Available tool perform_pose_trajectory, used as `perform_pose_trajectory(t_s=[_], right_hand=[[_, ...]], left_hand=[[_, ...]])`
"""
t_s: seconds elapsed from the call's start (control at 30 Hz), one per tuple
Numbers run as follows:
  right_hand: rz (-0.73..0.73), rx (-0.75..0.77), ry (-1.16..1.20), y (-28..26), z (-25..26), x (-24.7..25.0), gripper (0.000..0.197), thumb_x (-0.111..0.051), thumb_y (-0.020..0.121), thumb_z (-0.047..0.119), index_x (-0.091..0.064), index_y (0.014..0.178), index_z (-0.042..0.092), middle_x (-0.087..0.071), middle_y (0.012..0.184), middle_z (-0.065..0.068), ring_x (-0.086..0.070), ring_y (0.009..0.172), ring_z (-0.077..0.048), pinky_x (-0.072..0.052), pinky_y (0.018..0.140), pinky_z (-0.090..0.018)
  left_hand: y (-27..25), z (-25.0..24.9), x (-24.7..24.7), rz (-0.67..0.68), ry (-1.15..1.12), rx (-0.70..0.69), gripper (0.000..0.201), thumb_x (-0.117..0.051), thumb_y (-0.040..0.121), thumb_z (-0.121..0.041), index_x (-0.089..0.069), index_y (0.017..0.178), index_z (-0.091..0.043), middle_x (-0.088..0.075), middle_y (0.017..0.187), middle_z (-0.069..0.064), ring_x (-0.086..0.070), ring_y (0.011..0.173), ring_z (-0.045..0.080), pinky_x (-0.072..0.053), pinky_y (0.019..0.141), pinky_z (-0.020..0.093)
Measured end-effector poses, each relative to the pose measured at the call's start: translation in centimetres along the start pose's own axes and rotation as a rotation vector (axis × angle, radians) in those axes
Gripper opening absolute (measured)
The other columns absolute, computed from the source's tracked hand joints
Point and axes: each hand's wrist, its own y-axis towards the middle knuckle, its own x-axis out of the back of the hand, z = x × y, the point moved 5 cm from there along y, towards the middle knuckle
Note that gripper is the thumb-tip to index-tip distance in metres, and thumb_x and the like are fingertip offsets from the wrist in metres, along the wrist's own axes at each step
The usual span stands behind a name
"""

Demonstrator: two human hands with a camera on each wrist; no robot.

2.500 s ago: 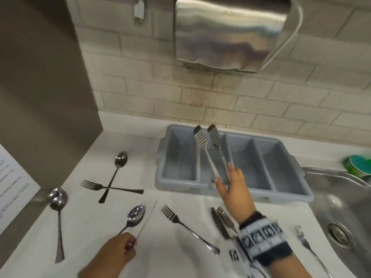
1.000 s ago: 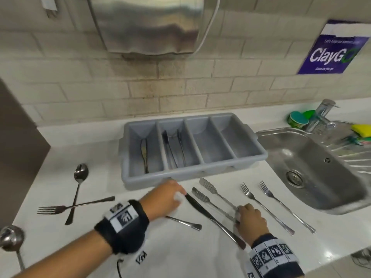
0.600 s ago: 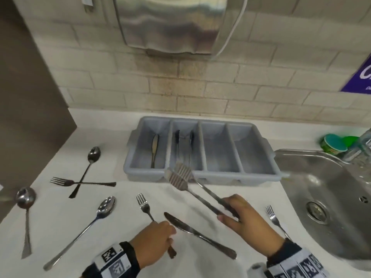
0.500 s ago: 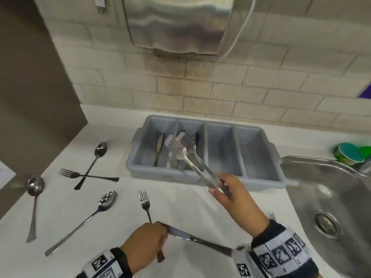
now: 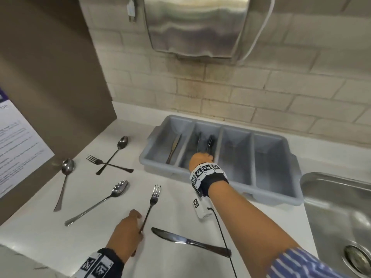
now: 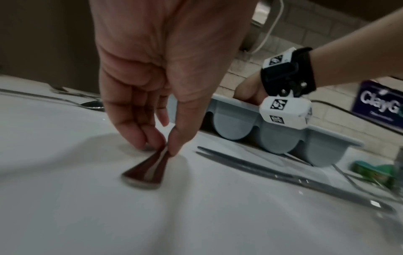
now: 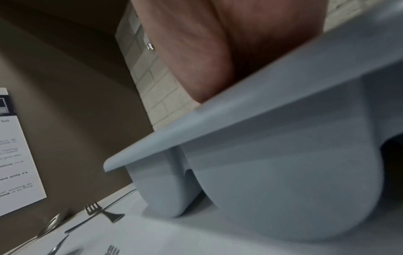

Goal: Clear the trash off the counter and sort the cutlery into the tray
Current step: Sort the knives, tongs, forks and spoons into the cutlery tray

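Left wrist view: left hand [image 6: 165, 69] fingertips pinch the fork [image 6: 142, 172] handle end in front of the cutlery tray [image 6: 235, 127], so it may slip. The right hand [image 5: 200, 159] is inside the tray; I cannot tell its fingers' state.

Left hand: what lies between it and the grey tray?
Only the fork that the left hand pinches, tines toward the tray, then bare counter; the head view shows it.

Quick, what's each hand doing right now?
Left hand: pinches the fork by its handle.
Right hand: in the tray, by the tongs; grip hidden, cannot tell.
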Motion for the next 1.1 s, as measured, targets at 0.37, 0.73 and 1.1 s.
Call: perform_pose_trajectory(t_s=[0.37, 0.73, 1.1], right_hand=[[-0.369, 0.083, 0.545, -11.9, -12.9, 3.4, 0.046, -0.056, 0.088, 0.024, -0.046, 0.131, 0.012, -0.051, 0.134, -0.010, -0.045, 0.121, -0.032, -0.037, 0.102, -0.042], [-0.220, -0.461, 0.379, -22.3, -25.4, -8.1, 0.036, -0.061, 0.082, 0.019, -0.055, 0.117, 0.023, -0.058, 0.121, 0.000, -0.053, 0.111, -0.026, -0.042, 0.093, -0.038], [-0.167, -0.625, 0.301, -22.4, -27.1, -11.8, 0.019, -0.058, 0.083, 0.013, -0.062, 0.102, 0.009, -0.061, 0.108, -0.011, -0.054, 0.103, -0.030, -0.045, 0.083, -0.035]], left_hand=[[0.1, -1.9, 4.1, 0.216, 0.092, -0.231, 0.038, -0.043, 0.095, -0.009, -0.047, 0.059, -0.022, -0.045, 0.061, -0.006, -0.048, 0.056, 0.013, -0.037, 0.050, 0.017], [4.5, -23.9, 4.2, 0.183, -0.311, -0.648, 0.039, -0.035, 0.096, 0.000, -0.058, 0.114, -0.025, -0.060, 0.112, 0.010, -0.056, 0.099, 0.040, -0.048, 0.084, 0.046], [10.6, -30.2, -4.6, 0.287, 0.228, -0.532, 0.034, -0.037, 0.093, 0.001, -0.054, 0.121, 0.010, -0.055, 0.131, 0.027, -0.051, 0.123, 0.039, -0.041, 0.103, 0.039]])
